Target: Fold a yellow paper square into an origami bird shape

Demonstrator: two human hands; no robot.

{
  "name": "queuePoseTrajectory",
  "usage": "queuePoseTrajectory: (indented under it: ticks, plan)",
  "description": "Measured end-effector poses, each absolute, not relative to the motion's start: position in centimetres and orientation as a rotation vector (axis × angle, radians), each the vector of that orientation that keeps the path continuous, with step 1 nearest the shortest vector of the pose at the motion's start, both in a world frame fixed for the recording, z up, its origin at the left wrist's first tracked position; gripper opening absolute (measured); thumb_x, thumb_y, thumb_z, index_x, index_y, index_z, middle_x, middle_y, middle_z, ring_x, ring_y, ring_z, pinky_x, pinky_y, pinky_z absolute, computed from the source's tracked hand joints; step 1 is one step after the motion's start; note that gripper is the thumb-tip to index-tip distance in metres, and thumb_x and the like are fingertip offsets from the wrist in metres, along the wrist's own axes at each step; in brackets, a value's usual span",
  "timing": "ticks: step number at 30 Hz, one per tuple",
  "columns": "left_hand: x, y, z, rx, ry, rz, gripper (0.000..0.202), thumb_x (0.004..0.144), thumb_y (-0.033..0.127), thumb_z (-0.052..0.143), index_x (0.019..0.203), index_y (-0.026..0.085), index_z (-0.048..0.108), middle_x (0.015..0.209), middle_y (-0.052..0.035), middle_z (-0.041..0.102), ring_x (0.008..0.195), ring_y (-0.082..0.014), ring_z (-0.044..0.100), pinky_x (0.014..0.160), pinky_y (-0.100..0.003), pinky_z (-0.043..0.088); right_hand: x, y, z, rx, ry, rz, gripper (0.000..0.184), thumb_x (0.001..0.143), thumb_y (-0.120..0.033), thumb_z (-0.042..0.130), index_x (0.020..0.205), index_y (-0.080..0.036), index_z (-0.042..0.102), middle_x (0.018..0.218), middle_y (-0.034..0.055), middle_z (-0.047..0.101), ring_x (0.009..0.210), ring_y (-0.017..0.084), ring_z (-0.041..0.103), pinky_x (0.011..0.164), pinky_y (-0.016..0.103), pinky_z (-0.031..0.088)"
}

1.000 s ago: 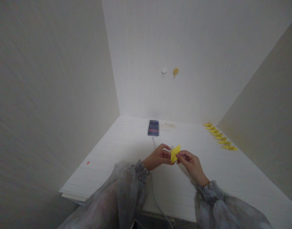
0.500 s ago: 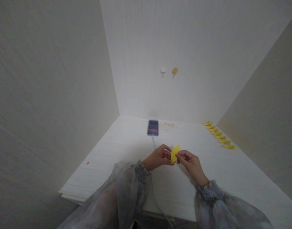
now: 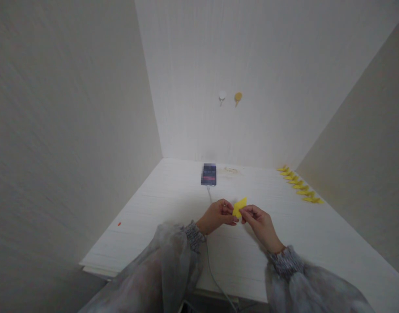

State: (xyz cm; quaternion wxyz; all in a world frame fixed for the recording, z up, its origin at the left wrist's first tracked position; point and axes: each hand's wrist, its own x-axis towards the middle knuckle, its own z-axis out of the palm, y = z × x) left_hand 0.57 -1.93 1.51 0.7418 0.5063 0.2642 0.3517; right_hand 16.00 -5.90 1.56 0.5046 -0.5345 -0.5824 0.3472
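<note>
A small folded yellow paper piece is pinched between my two hands above the white table. My left hand grips its left edge with thumb and fingers closed. My right hand grips its right side, fingers curled. Both wrists wear grey gathered cuffs with sheer sleeves. The lower part of the paper is hidden by my fingers.
A dark phone lies at the back of the table, its cable running toward me. Several folded yellow pieces line the right wall. A tiny red speck lies at the left. Two hooks hang on the back wall.
The yellow paper looks shorter and more folded between the fingertips. Both hands stay in about the same place.
</note>
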Motion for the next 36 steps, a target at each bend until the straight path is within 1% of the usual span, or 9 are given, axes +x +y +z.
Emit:
queuePoseTrajectory:
  ticks: [5,12,19,27,31,33,36]
  plan:
    - [0.6,-1.9,1.2,1.106,0.596,0.785,0.042,0.047,0.019,0.072,0.078,0.014,0.045,0.068,-0.0003,0.06,0.06,-0.0121,0.059,0.063,-0.03,0.046,15.9,-5.9,1.5,-1.283,-1.406,0.834,0.023,0.072,-0.04,0.052,0.07,-0.017,0.053,0.052,-0.0007,0.055,0.05,0.011,0.05,0.051,0.023,0.04]
    - [0.6,-1.5,0.4,1.141,0.602,0.796,0.041,0.047,0.018,0.072,0.079,0.014,0.045,0.067,-0.0006,0.06,0.059,-0.0114,0.058,0.062,-0.028,0.045,15.7,-6.0,1.6,-1.271,-1.425,0.849,0.021,0.074,-0.037,0.05,0.068,-0.017,0.051,0.055,-0.0006,0.055,0.053,0.011,0.05,0.055,0.024,0.039]
    - [0.6,-1.6,0.6,1.157,0.636,0.798,0.039,0.046,0.02,0.073,0.076,0.013,0.048,0.064,0.001,0.058,0.058,-0.0117,0.058,0.062,-0.03,0.046,15.4,-5.9,1.4,-1.287,-1.389,0.831,0.025,0.073,-0.041,0.051,0.065,-0.017,0.051,0.051,-0.0014,0.053,0.05,0.012,0.049,0.052,0.024,0.039]
    - [0.6,-1.7,0.8,1.181,0.676,0.783,0.037,0.046,0.023,0.073,0.073,0.012,0.051,0.062,-0.0007,0.059,0.059,-0.0133,0.058,0.063,-0.03,0.046,15.4,-5.9,1.4,-1.314,-1.387,0.824,0.024,0.072,-0.041,0.05,0.065,-0.018,0.049,0.051,-0.0016,0.052,0.049,0.012,0.048,0.05,0.024,0.039]
    - [0.7,-1.8,0.7,1.157,0.698,0.796,0.037,0.044,0.022,0.073,0.072,0.012,0.052,0.062,-0.0015,0.06,0.058,-0.0136,0.059,0.062,-0.03,0.046,15.5,-5.7,1.4,-1.261,-1.387,0.885,0.024,0.073,-0.041,0.05,0.068,-0.018,0.049,0.052,-0.0013,0.053,0.05,0.011,0.05,0.051,0.023,0.04]
    - [0.8,-1.9,0.6,1.146,0.692,0.785,0.036,0.044,0.022,0.073,0.072,0.012,0.052,0.061,-0.0014,0.06,0.057,-0.0138,0.059,0.062,-0.031,0.046,15.4,-5.5,1.3,-1.232,-1.351,0.938,0.024,0.071,-0.041,0.052,0.069,-0.018,0.048,0.052,-0.0022,0.052,0.048,0.011,0.049,0.048,0.023,0.04]
    - [0.9,-1.9,0.4,1.145,0.676,0.764,0.035,0.045,0.022,0.073,0.071,0.012,0.051,0.061,-0.0014,0.061,0.058,-0.0144,0.059,0.063,-0.031,0.046,15.3,-5.3,1.0,-1.203,-1.277,1.001,0.026,0.064,-0.04,0.06,0.068,-0.019,0.046,0.052,-0.0039,0.051,0.043,0.009,0.047,0.043,0.021,0.039]
